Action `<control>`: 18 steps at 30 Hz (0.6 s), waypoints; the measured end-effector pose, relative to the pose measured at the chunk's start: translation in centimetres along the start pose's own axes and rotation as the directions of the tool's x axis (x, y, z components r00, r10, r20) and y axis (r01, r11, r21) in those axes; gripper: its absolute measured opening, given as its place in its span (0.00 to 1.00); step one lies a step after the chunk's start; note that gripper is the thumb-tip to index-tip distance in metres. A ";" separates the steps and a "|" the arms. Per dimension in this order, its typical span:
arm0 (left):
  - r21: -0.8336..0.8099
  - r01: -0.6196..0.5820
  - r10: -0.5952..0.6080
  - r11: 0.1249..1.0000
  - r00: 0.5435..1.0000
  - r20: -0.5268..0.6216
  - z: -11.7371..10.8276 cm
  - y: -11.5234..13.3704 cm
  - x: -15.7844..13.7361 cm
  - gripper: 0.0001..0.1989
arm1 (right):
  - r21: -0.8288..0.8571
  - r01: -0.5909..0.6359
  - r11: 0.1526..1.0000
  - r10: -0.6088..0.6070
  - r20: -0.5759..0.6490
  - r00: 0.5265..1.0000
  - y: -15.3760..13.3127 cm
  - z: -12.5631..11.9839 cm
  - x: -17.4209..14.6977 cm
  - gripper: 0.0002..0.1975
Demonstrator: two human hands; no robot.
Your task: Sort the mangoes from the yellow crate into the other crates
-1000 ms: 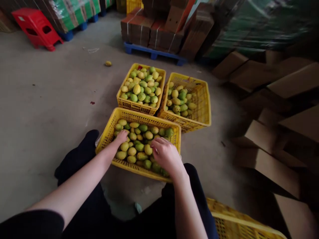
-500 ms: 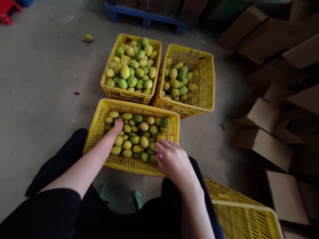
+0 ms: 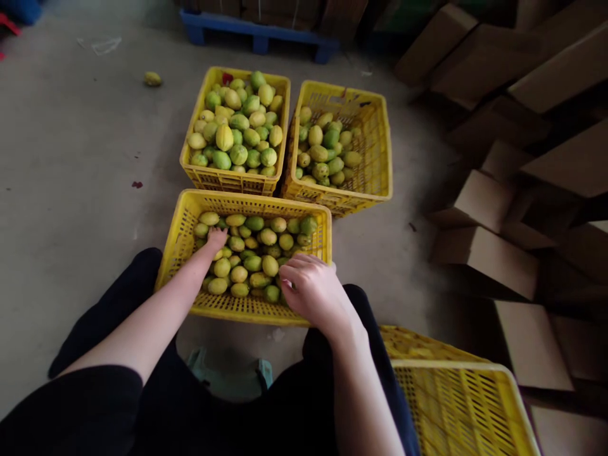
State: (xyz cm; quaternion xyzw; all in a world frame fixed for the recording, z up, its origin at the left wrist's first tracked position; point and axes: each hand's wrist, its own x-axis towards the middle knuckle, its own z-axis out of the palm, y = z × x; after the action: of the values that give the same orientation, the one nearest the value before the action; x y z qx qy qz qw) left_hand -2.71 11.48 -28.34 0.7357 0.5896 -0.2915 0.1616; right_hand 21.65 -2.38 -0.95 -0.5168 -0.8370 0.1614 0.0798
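Observation:
Right in front of me is a yellow plastic crate [image 3: 177, 256] holding many yellow and green lemons [image 3: 270, 265]. My left hand [image 3: 217, 238] reaches down among the lemons at the crate's left side, its fingers outstretched and touching fruit, nothing visibly gripped. Over the crate's near right corner is my right hand [image 3: 311, 290], back upward and fingers curled in. Whatever lies inside those curled fingers is hidden from view.
Behind stand a full lemon crate [image 3: 187, 155] and a partly filled crate [image 3: 386, 152]. Another yellow crate [image 3: 456, 405] is at lower right. Cardboard boxes [image 3: 498, 259] crowd the right, a blue pallet [image 3: 259, 30] the back. One loose lemon [image 3: 152, 78] lies on the floor.
The whole view has shifted, so the crates appear farther left. My left hand stays among the lemons at the left; my right hand remains curled over the near right corner.

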 end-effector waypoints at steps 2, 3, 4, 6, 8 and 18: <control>-0.027 -0.005 0.005 1.000 1.000 0.012 0.0 0.1 -0.3 0.20 | 0.010 0.005 1.000 -0.005 0.007 1.000 -0.1 0.0 0.1 0.11; -0.043 -0.010 0.010 0.999 1.000 0.016 -0.1 0.1 -0.5 0.20 | 0.012 0.003 1.000 -0.003 0.014 1.000 -0.1 0.0 0.1 0.11; -0.059 -0.016 0.017 0.998 1.000 0.016 -0.3 0.0 -0.6 0.20 | 0.009 -0.004 1.000 0.004 0.020 1.000 -0.1 0.0 0.2 0.11; -0.090 -0.035 0.037 0.995 0.999 0.015 -1.1 -0.5 -0.7 0.20 | -0.011 -0.036 0.999 0.037 0.024 0.999 0.0 -0.2 0.3 0.11; -0.116 -0.066 0.069 0.991 0.997 0.019 -2.5 -1.5 -0.5 0.21 | -0.041 -0.072 0.997 0.073 0.024 0.997 0.1 -0.4 0.5 0.12; -0.136 -0.056 0.064 0.989 0.996 0.057 -3.7 -2.6 -0.4 0.17 | -0.078 -0.138 0.987 0.148 0.157 0.976 -1.6 -0.8 1.9 0.12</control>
State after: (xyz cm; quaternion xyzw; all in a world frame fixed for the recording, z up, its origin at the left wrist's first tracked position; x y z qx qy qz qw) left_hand -4.36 13.92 -24.93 0.7313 0.5804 -0.2683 0.2375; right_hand 19.71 -1.22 0.25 -0.5632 -0.8062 0.1802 -0.0178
